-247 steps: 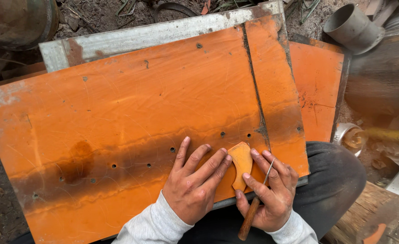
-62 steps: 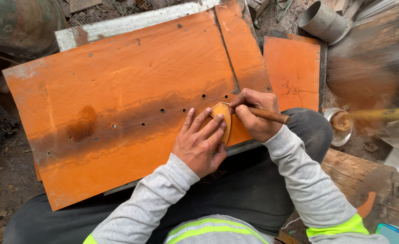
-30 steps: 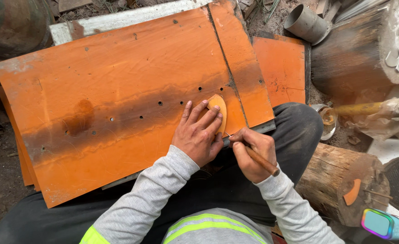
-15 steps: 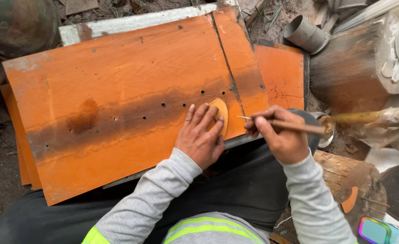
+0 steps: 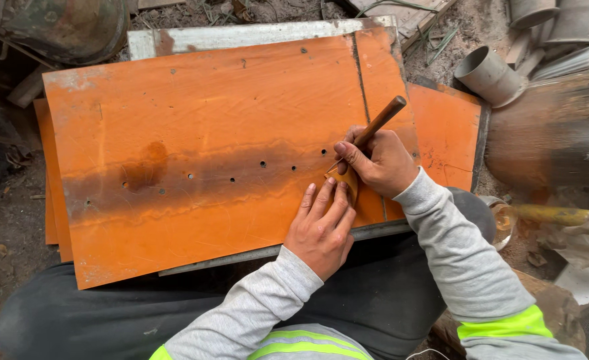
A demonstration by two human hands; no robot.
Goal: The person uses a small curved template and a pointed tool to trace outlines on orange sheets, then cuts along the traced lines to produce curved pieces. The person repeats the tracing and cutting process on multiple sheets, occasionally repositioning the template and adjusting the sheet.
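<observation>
A large orange board [image 5: 208, 133] with a dark streak and a row of small holes rests across my lap. My left hand [image 5: 321, 230] lies flat near its lower right edge, fingers pressing down a small oval orange piece [image 5: 345, 181], mostly hidden by both hands. My right hand [image 5: 374, 160] grips a wooden-handled tool [image 5: 380, 121] like a pen, its thin tip touching the oval piece's upper edge.
A second orange panel [image 5: 448, 133] lies to the right, a pale plank [image 5: 241, 33] behind the board. Grey pipe pieces [image 5: 488, 73] and a log [image 5: 554, 133] stand at the right, a rusty drum [image 5: 61, 27] at top left. Dirt ground surrounds.
My right hand swung the tool from the right side back over the board, its tip now on the oval piece. The left hand stayed pressing the piece.
</observation>
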